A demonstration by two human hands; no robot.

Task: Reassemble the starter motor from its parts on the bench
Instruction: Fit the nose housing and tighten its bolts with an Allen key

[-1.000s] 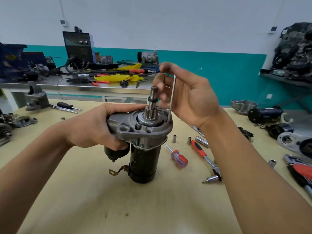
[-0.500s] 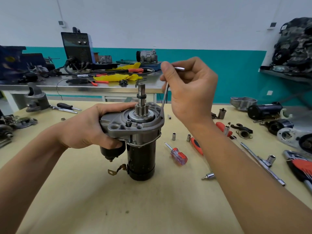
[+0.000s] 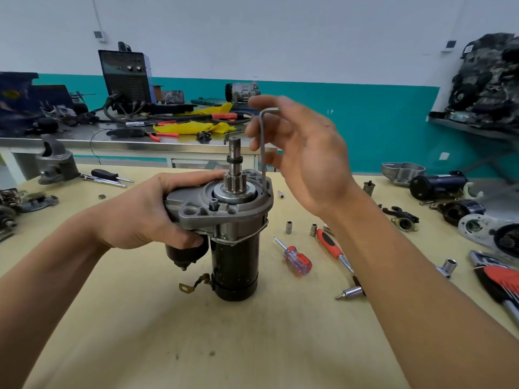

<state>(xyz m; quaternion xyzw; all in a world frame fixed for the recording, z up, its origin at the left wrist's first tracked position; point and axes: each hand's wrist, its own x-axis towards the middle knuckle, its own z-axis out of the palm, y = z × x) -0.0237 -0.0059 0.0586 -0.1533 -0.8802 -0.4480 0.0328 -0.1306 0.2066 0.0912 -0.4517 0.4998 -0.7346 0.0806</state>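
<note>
hidden: hex key (image 3: pixel 263 141) tip, behind starter motor (image 3: pixel 224 220) flange
my left hand (image 3: pixel 140 217): grips the motor's left side
my right hand (image 3: pixel 306 153): fingers straight against key; earlier curled round it

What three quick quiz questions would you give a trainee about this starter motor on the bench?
1. True or false: the starter motor lies on its side on the bench.
2. Which tool stands upright at the motor's top housing? A hex key, B screwdriver, C pliers.
3. Fill in: the ___ hand grips the motor's body.
Key: 1 false, it stands upright; 2 A; 3 left hand.
</note>
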